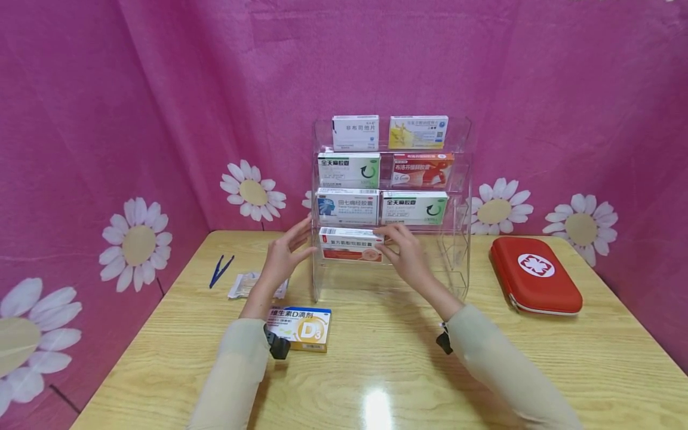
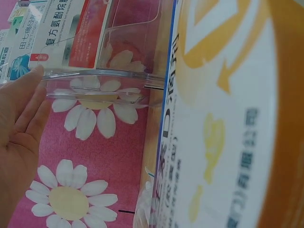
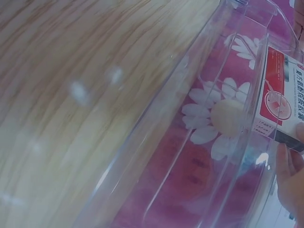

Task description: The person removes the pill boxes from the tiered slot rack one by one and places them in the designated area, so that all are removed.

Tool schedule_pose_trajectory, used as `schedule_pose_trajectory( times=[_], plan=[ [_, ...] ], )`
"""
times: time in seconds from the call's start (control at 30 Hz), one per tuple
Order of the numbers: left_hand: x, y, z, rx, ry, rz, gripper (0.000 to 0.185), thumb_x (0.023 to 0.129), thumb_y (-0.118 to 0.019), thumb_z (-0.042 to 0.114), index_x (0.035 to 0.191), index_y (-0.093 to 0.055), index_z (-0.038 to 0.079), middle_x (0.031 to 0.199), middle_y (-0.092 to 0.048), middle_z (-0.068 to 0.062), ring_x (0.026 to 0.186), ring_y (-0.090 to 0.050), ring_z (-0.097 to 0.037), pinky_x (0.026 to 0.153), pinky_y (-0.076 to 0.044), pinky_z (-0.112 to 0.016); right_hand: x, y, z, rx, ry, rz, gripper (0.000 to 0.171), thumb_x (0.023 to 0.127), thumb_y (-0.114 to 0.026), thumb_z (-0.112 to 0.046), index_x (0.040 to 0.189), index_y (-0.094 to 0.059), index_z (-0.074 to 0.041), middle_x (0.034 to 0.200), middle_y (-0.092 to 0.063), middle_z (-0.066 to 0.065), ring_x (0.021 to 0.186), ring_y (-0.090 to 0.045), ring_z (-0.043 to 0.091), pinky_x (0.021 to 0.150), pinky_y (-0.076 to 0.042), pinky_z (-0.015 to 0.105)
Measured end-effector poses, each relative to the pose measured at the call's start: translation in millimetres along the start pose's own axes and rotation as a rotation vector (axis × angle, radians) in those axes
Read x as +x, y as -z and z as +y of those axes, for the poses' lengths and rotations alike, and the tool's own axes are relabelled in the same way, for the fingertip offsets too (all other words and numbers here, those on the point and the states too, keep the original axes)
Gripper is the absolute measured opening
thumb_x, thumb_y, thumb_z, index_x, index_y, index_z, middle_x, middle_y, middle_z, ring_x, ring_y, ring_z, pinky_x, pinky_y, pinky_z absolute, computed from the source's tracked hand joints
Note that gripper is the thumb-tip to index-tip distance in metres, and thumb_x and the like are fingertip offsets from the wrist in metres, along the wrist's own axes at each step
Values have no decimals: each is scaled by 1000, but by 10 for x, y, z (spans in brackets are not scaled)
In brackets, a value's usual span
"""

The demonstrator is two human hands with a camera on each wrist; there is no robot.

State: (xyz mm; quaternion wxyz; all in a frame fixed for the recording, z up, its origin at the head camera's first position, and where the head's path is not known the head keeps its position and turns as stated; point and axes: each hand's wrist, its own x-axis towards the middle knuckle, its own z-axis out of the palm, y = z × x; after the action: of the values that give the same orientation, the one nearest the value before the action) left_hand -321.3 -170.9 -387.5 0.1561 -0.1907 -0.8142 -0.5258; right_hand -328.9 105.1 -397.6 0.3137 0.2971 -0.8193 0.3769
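Note:
A white and red medicine box (image 1: 352,246) sits in the lowest filled tier of a clear acrylic rack (image 1: 395,286), at its left side. My right hand (image 1: 404,254) pinches the right end of this box, fingers on top and thumb in front. In the right wrist view, fingers (image 3: 290,178) meet the box's (image 3: 278,97) dark end. With its fingers extended, my left hand (image 1: 285,257) rests against the rack's left side panel. The left wrist view shows that hand (image 2: 21,128) beside the rack's clear edge, holding nothing.
Higher tiers hold several medicine boxes, among them a red one (image 1: 421,170). A vitamin D box (image 1: 301,329) lies near my left wrist. Blue tweezers (image 1: 220,272) and a packet of cotton swabs (image 1: 244,285) lie at left. A red first-aid case (image 1: 534,275) lies at right.

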Motion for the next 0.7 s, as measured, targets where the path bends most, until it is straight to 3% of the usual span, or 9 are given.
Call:
schedule_pose_trajectory(
  times=[0.33,0.6,0.7],
  plan=[
    [9,6,-8,5,-2,4,66,84,-71,-1,145,-47,7,144,-52,-18,129,-56,-34,107,-51,-35,-13,151,29,18,0,55,27,84,-73,-4,111,-69,-5,104,-65,14,90,-65,26,81,-62,36],
    [10,1,-7,-2,-7,7,66,84,-71,-4,145,-46,4,144,-52,-19,129,-55,-35,108,-51,-39,-27,272,-14,73,-15,135,30,82,-74,-2,112,-69,-2,110,-65,17,89,-68,28,84,-58,13],
    [-9,4,65,-4,-4,2,65,84,-69,-7,144,-44,0,144,-50,-23,129,-54,-38,109,-50,-42,-57,328,-47,85,-8,144,30,82,-75,-1,111,-69,-1,111,-65,17,89,-67,27,86,-54,6]
  ],
)
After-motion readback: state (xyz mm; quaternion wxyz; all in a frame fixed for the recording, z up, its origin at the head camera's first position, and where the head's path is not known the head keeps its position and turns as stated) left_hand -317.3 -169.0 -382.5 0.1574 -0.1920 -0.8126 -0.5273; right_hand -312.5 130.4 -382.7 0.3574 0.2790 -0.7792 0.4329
